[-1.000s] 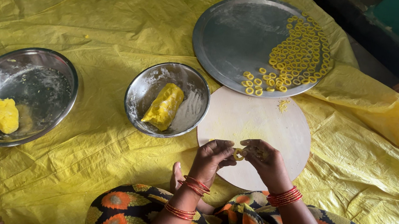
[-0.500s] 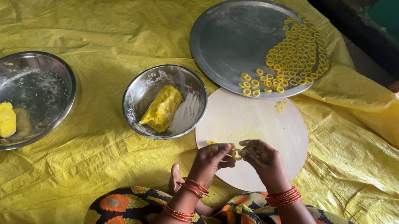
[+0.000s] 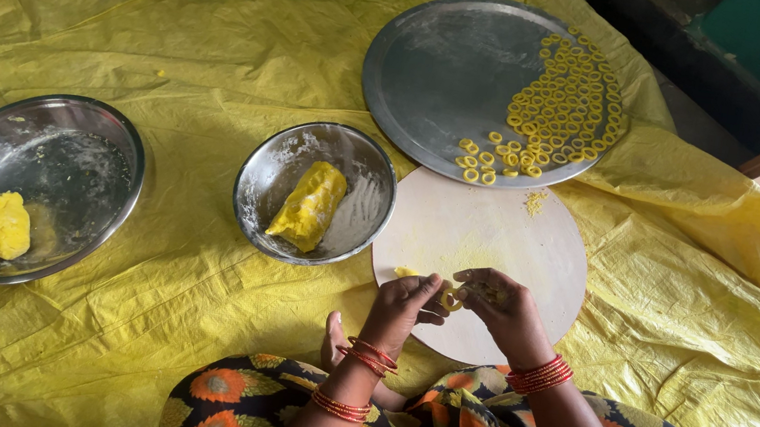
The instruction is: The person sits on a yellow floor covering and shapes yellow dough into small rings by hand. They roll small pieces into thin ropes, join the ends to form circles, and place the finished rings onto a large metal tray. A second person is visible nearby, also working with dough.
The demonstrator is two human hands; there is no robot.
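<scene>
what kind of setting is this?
Likely a home floor set up for snack-making: a yellow plastic sheet covers the ground, with a round steel tray of small yellow dough rings, a round wooden board and steel bowls holding yellow dough.

One head-worn view looks steeply down, close over the round board point(image 3: 484, 248) and yellow sheet point(image 3: 177, 36).

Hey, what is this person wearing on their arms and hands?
Both forearms are bare, with no sleeves or gloves. The left hand has thin red bangles at the wrist and a second set further up the forearm. The right hand has one stack of red bangles at the wrist. I can't make out any rings.
</scene>
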